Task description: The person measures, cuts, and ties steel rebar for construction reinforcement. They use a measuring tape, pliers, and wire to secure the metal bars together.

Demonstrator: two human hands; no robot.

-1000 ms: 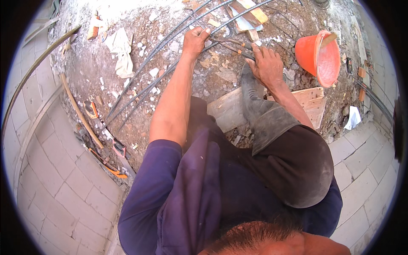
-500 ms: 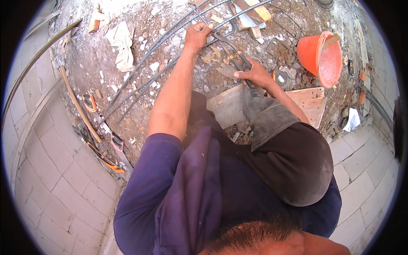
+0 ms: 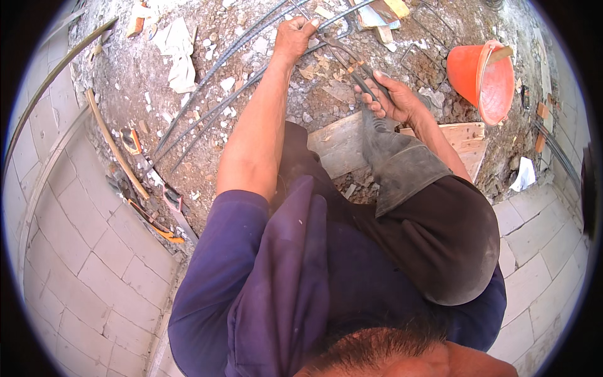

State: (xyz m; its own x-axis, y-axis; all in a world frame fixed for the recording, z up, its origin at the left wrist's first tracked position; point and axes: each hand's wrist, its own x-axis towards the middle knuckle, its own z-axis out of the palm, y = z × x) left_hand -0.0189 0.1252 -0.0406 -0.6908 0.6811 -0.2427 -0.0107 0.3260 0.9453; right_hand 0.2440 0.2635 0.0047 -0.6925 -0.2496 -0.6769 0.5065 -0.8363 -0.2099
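At the top centre my left hand (image 3: 293, 41) is closed, thumb against fingers, on a thin steel rod (image 3: 301, 9) where it meets the long ribbed rebars (image 3: 246, 41). My right hand (image 3: 397, 100), lower and to the right, is wrapped round the handles of dark pincers (image 3: 359, 68) with orange bands. The pincers' jaws (image 3: 326, 40) are at the rebar just right of my left fingers. Whether they grip anything is too small to tell.
An orange-red bucket (image 3: 468, 78) lies tipped at the right. Wooden boards (image 3: 336, 147) are beneath my right forearm. At the left lie a handsaw (image 3: 176, 204), a curved wooden stick (image 3: 116, 147) and a white cloth (image 3: 179, 56) on rubble, beside a block wall (image 3: 94, 251).
My right hand has turned on the pincers, its fingers now showing curled round the handles. My left hand keeps its hold by the rebars. The view has shifted slightly.
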